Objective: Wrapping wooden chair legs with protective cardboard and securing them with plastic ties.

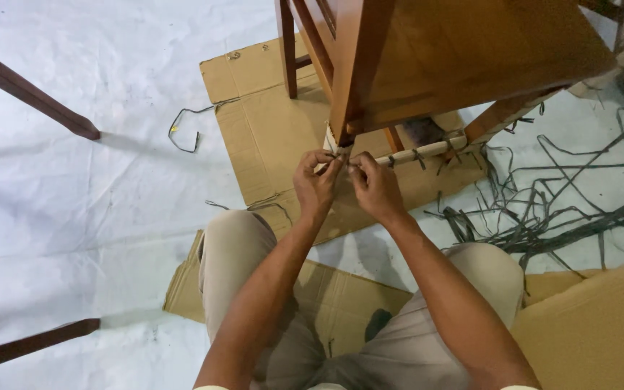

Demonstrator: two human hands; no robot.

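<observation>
a wooden chair [427, 58] is seen from above, standing on flattened cardboard [269, 137] over a pale floor [74, 217]. work is centred on the pale front rail [427, 149] under the seat, w/ dark strips tied round it at a few spots towards the right. the rest of the rail is bare, so the wrapping is judged to be at an early stage: a few ties done, most of the rail & the seat weave left. exactly how many ties are finished can't be told; that part is small & partly shaded.

both hands are brought together at the rail's left end, by the chair's front leg [348, 94]. the left hand [317, 184] is curled, fingers pressed together in a pinch on a thin strip [331, 141] at the corner. the right hand [375, 189] is likewise closed, thumb & fingertips pinching near the same spot, touching or nearly touching the left. whether one strip or two ends are held can't be told.

a loose heap of dark strips [557, 209] is spread on the floor to the right, near the right knee. one stray strip w/ a yellow bit [182, 133] is left on the floor to the left, well apart. a dark chair leg [37, 97] of another piece is seen at upper left.
</observation>
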